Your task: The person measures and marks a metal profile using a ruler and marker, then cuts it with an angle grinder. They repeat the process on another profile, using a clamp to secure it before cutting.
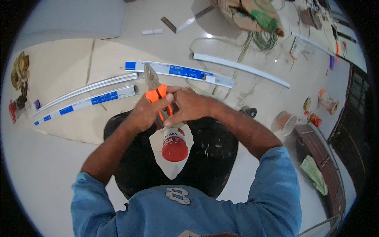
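A pair of pliers [152, 79] with bright orange handles points its grey metal jaws away from me, above my lap. My left hand [145, 112] is closed round the handles, with the thumb lying across them. Pressed up beside it, my right hand [191, 105] has its fingers curled in near the handle ends. Whatever those fingers hold is hidden between the two hands. Just below, between my knees, shows a red and white tub [175, 147].
Ahead lie a blue-and-white labelled metal strip [179, 72] and a plain white strip [241, 70]. More metal profiles [85, 100] lie to the left. A coil of cable [265, 40] sits by a brown sack [241, 15]. At right are a bucket [285, 121] and a dark-framed panel [321, 158].
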Demonstrator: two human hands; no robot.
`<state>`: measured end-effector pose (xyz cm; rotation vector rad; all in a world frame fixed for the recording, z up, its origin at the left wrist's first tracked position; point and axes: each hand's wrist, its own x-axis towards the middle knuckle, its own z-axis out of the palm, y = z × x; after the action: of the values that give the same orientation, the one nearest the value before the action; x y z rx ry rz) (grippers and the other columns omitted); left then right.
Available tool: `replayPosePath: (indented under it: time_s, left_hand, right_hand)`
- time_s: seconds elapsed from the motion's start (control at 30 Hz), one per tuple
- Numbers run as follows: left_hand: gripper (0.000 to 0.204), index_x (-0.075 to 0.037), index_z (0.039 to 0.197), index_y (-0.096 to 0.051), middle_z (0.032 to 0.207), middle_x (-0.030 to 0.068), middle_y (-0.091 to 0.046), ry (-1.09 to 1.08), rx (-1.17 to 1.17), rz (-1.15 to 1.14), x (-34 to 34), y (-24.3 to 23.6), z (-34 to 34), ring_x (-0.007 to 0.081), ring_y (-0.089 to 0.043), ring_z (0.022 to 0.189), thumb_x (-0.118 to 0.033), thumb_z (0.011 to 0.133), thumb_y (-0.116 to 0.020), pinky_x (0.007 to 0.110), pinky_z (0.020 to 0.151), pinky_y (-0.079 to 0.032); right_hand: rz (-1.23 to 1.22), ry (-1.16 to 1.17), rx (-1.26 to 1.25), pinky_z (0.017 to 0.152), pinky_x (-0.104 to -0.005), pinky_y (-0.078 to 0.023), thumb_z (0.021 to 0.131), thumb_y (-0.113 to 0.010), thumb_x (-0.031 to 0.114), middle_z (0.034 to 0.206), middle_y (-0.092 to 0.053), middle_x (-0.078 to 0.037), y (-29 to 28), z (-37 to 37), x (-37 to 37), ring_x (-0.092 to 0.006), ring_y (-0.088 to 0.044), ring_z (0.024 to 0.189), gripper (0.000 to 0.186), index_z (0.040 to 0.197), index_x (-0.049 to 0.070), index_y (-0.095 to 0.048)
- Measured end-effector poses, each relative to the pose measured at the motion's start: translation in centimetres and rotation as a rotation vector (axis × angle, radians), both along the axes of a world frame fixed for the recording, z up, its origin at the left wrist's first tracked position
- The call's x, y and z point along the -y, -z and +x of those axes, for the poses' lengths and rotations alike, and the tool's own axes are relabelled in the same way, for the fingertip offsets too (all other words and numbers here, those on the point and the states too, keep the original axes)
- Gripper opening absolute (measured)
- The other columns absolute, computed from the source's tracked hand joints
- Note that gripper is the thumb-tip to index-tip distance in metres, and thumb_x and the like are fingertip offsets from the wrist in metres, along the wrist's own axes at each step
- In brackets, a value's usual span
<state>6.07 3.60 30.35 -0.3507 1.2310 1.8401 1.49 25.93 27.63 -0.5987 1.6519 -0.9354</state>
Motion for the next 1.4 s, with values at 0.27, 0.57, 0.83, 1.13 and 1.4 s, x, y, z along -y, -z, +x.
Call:
replayPosePath:
  time_s: [0.27, 0.57, 0.83, 1.13, 1.4]
  left_hand:
    - [0.059, -0.002, 0.153, -0.055, 0.15, 0.0196, -0.061, 0.283, 0.224, -0.192, -0.9, 13.8, -4.5, 0.0306, -0.068, 0.134, -0.021, 0.1, -0.074, 0.054, 0.103, -0.063]
    - [0.053, -0.002, 0.141, -0.064, 0.135, 0.0176, -0.073, 0.467, 0.122, -0.231, -3.5, 13.3, -2.4, 0.0269, -0.072, 0.124, -0.015, 0.09, -0.071, 0.048, 0.099, -0.063]
    - [0.041, 0.0, 0.119, -0.072, 0.112, 0.0158, -0.077, 1.055, -0.202, -0.825, -6.7, 18.1, -3.2, 0.0277, -0.074, 0.093, -0.016, 0.081, -0.07, 0.046, 0.08, -0.061]
    - [0.026, 0.002, 0.111, -0.074, 0.097, 0.0243, -0.078, 1.452, -0.738, -0.993, -10.5, 28.9, -5.9, 0.0376, -0.076, 0.088, -0.016, 0.095, -0.064, 0.052, 0.081, -0.058]
    - [0.027, 0.004, 0.111, -0.075, 0.105, 0.0273, -0.079, 1.483, -0.727, -1.063, -13.9, 27.5, -6.5, 0.0403, -0.079, 0.098, -0.014, 0.095, -0.062, 0.053, 0.09, -0.061]
  right_hand:
    - [0.469, 0.505, -0.473, 0.1, -0.0439, -0.064, 0.089, -0.08, 0.01, 0.124, -0.079, -0.018, 16.0, -2.2, -19.7, -0.0291, -0.078, 0.111, 0.045, 0.132, 0.003, -0.071]
    - [0.225, 0.784, -0.525, 0.1, -0.0429, -0.061, 0.079, -0.079, 0.01, 0.144, -0.068, -0.021, 23.4, 7.4, -20.6, -0.0294, -0.077, 0.105, 0.081, 0.157, 0.005, -0.057]
    - [0.171, 0.875, -0.571, 0.1, -0.0409, -0.062, 0.078, -0.087, 0.007, 0.148, -0.067, -0.015, 25.5, 7.9, -19.3, -0.0273, -0.076, 0.105, 0.085, 0.158, 0.02, -0.06]
    - [0.064, 0.944, -0.655, 0.102, -0.0382, -0.064, 0.082, -0.081, 0.003, 0.144, -0.071, -0.01, 27.1, 9.3, -18.7, -0.0248, -0.076, 0.107, 0.076, 0.154, 0.02, -0.066]
    - [0.024, 1.027, -0.62, 0.111, -0.0439, -0.058, 0.084, -0.084, 0.009, 0.145, -0.07, -0.013, 28.3, 9.3, -18.1, -0.0343, -0.07, 0.129, 0.067, 0.149, 0.018, -0.068]
